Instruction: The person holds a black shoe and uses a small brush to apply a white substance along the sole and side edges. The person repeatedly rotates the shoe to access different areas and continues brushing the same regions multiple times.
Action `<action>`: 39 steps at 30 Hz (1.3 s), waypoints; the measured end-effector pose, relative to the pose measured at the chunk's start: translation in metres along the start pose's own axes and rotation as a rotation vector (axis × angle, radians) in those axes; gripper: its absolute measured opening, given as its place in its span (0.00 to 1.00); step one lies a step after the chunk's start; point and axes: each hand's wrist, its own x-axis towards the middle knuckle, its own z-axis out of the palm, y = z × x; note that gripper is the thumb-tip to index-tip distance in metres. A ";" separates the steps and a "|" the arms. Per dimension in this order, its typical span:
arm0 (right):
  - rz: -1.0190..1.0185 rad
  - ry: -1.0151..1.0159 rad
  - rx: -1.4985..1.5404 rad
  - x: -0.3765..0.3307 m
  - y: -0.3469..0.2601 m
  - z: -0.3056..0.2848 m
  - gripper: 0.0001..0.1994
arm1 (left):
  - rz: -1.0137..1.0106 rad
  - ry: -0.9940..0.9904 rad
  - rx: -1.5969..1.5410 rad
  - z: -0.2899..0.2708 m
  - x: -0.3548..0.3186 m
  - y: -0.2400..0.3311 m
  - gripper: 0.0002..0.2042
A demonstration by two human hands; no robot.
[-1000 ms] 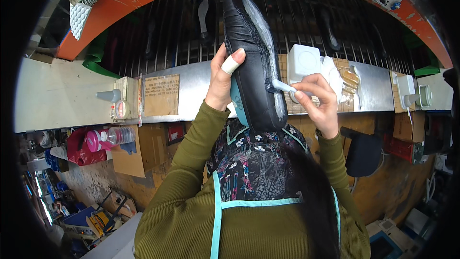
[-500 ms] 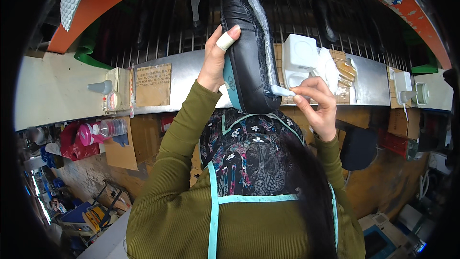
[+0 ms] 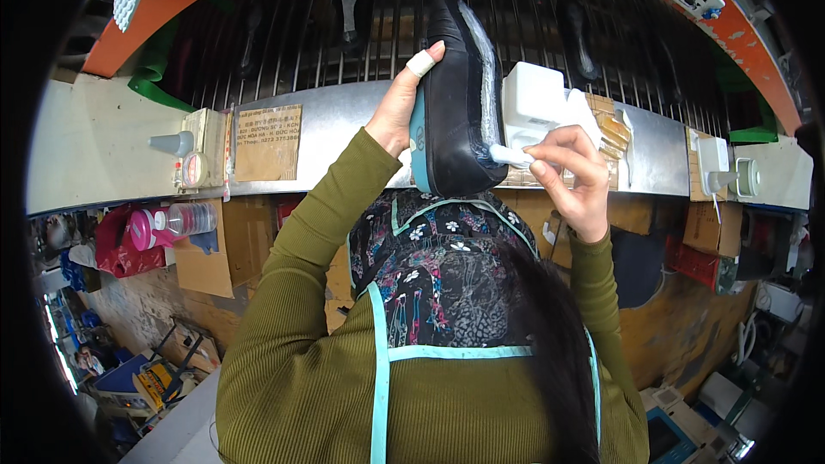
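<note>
A black leather shoe upper (image 3: 453,112), stretched over a teal last (image 3: 419,146), is held up with its toe pointing away from me. A whitish, wet-looking coat runs along the right edge of its underside. My left hand (image 3: 397,107), with a pale wrap on the thumb, grips the shoe from the left; its other fingers are hidden behind it. Pinched between the thumb and fingers of my right hand (image 3: 577,180) is a small white applicator (image 3: 512,156), its bristles or tip hard to make out. Its end touches the shoe's coated edge near the heel.
Beyond the steel bench edge (image 3: 331,129), a rack of metal bars (image 3: 301,51) carries several dark soles, one (image 3: 352,13) with a grey coat. A white container (image 3: 533,94) stands right of the shoe. Cardboard (image 3: 268,144) lies on the left. An orange frame (image 3: 189,9) arches overhead.
The shoe's toe has dropped lower in view, and the shoe has turned slightly. My left hand has shifted a little right with it. The applicator stays at the heel end.
</note>
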 end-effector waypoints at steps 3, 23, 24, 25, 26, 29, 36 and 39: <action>-0.057 -0.030 -0.040 0.007 0.000 -0.003 0.08 | -0.080 -0.058 -0.055 -0.002 0.001 -0.004 0.23; -0.165 -0.368 0.182 0.061 0.000 -0.002 0.08 | -0.334 -0.755 -0.531 -0.007 -0.035 -0.044 0.23; -0.139 -0.392 0.215 0.063 0.001 -0.001 0.08 | -0.260 -0.831 -0.470 -0.012 -0.036 -0.052 0.23; -0.143 -0.420 0.249 0.066 0.002 0.000 0.08 | -0.181 -0.901 -0.414 -0.018 -0.036 -0.059 0.23; -0.149 -0.448 0.285 0.068 0.003 0.002 0.08 | -0.338 -0.830 -0.389 -0.019 -0.040 -0.056 0.23; -0.168 -0.572 0.303 0.081 0.005 0.004 0.08 | -0.436 -0.669 -0.380 -0.021 -0.063 -0.056 0.23; -0.158 -0.760 0.345 0.095 0.008 0.015 0.09 | -0.621 -0.766 -0.533 -0.028 -0.058 -0.083 0.27; -0.161 -0.817 0.334 0.101 0.004 0.014 0.09 | -0.778 -0.833 -0.759 -0.025 -0.056 -0.090 0.26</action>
